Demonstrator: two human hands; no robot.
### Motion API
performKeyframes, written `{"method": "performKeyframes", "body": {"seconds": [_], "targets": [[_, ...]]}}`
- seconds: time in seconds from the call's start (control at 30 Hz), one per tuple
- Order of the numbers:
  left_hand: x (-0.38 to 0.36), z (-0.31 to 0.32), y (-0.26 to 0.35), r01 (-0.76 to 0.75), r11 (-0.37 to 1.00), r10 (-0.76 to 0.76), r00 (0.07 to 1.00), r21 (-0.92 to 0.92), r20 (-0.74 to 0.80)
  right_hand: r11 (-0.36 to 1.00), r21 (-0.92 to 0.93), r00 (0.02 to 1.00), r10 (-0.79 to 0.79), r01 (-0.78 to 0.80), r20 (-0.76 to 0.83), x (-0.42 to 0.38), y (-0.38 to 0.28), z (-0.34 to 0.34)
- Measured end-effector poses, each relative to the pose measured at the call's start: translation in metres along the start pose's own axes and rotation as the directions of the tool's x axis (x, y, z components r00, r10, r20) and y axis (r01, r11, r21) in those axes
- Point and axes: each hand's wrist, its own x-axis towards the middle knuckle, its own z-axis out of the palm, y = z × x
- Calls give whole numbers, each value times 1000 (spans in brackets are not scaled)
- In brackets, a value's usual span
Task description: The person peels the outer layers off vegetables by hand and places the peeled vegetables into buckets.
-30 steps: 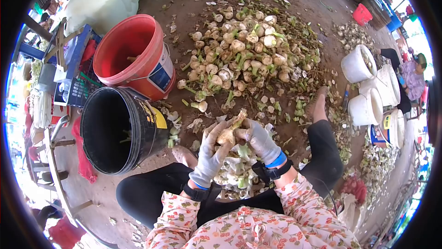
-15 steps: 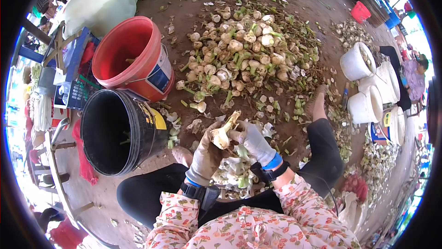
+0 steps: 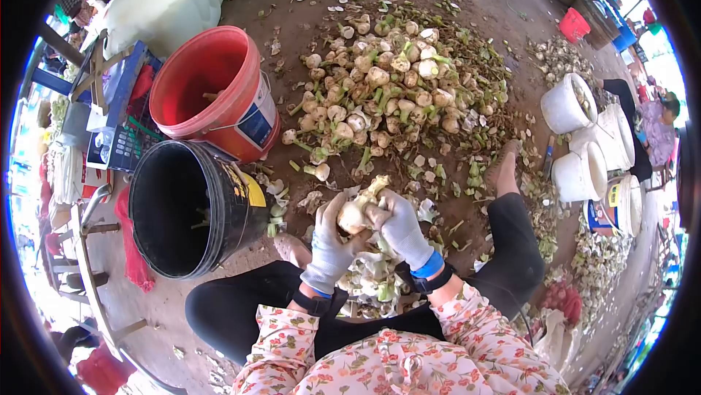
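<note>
A pale garlic bulb (image 3: 353,217) with a short stem is held between both hands, over my lap. My left hand (image 3: 328,243), in a greyish-white glove, curls its fingers around the bulb's left side. My right hand (image 3: 404,228), gloved too, pinches the bulb from the right, just below the stem; whether a small tool is in its fingers is hidden. Peeled skins and leaf scraps (image 3: 371,278) lie beneath the hands, between my legs. Ahead on the ground spreads a big pile of garlic bulbs (image 3: 380,92) with green stems.
To the left stand a black bucket (image 3: 241,209) and a red bucket (image 3: 255,106). Several white buckets (image 3: 577,169) stand at the right, near a seated person (image 3: 659,128). A blue crate (image 3: 117,128) is beyond the black bucket. More scraps (image 3: 610,256) cover the ground at right.
My left hand has turned, so the back of its glove now faces up. The bulb has rotated slightly, its stem leaning further right, and my right fingers have closed in on it.
</note>
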Motion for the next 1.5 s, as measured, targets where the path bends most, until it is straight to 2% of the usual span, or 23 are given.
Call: {"method": "performKeyframes", "body": {"seconds": [0.03, 0.07, 0.1, 0.17, 0.2, 0.27, 0.3, 0.33, 0.43, 0.47, 0.57, 0.6, 0.7, 0.77, 0.83, 0.97, 1.03, 1.13, 1.23, 1.27, 1.37, 1.4, 1.5], "targets": [[0, 0, -4, -84, 986, 83, 996, 143, 15, 986, -151, 997, -71, 70, -1, 0, -3, 0], [-5, 5, -15, 59, 993, -63, 997, -101, -38, 962, -204, 981, -190, 182, -22, 1, 7, 2], [-5, 1, -11, 242, 907, -251, 968, -346, 19, 928, -239, 957, -291, 286, 16, 0, 12, 2], [-4, -9, -1, 526, 478, -522, 814, -704, 254, 823, -296, 873, -476, 484, 103, -3, 21, 3], [-4, -7, 5, 525, 516, -545, 811, -676, 213, 845, -309, 898, -432, 436, 84, -4, 21, 5], [3, -14, 7, 571, 302, -511, 773, -763, 377, 985, 132, 993, -118, 114, 21, -14, 16, 3], [4, -14, 3, 590, 184, -458, 759, -786, 463, 934, 351, 997, 57, -71, 49, -18, 11, 2], [3, -14, 1, 589, 180, -426, 769, -788, 477, 941, 328, 996, 67, -81, 54, -18, 16, -3], [4, -9, 1, 591, 163, -338, 786, -790, 518, 839, 544, 997, 40, 4, -69, -11, 2, -12], [4, -9, 1, 589, 154, -320, 789, -793, 524, 754, 657, 987, 104, 2, -122, -5, -6, -12], [6, -13, 14, 565, 146, -336, 800, -812, 497, 786, 617, 961, 190, -26, -201, 4, -14, -30], [6, -13, 16, 538, 171, -378, 810, -826, 449, 878, 479, 976, 91, 15, -197, 13, -8, -30], [6, -17, 15, 514, 212, -425, 814, -831, 395, 930, 364, 996, 33, -60, 80, 5, -2, -33], [4, -14, 14, 494, 242, -452, 819, -835, 354, 952, 305, 995, -54, 25, 86, 2, -2, -16], [4, -12, 13, 501, 305, -387, 842, -810, 375, 954, 291, 990, 34, -74, 140, 1, -16, -6], [5, -10, 19, 502, 348, -378, 848, -791, 372, 992, 60, 983, -115, 107, 141, 2, -2, -4], [4, -11, 22, 520, 430, -434, 836, -738, 336, 971, -85, 970, -212, 223, 116, 1, 0, -5], [4, -12, 19, 551, 579, -494, 824, -601, 279, 998, 2, 996, -59, 59, 67, -4, 1, -6], [8, -15, 25, 591, 671, -534, 804, -448, 260, 934, -95, 931, -328, 345, 159, -5, 5, -5], [7, -18, 26, 604, 579, -531, 789, -547, 309, 928, -158, 931, -304, 337, 202, -7, 3, -11], [-3, -16, 3, 558, 382, -443, 810, -737, 384, 754, -313, 815, -509, 577, 276, -7, -15, -20], [-3, -12, 3, 525, 313, -412, 826, -792, 384, 754, -286, 805, -533, 592, 262, -4, -12, -19], [-4, -4, 10, 452, 224, -385, 855, -864, 347, 965, -30, 952, -251, 259, 175, -13, -15, -22]]}}
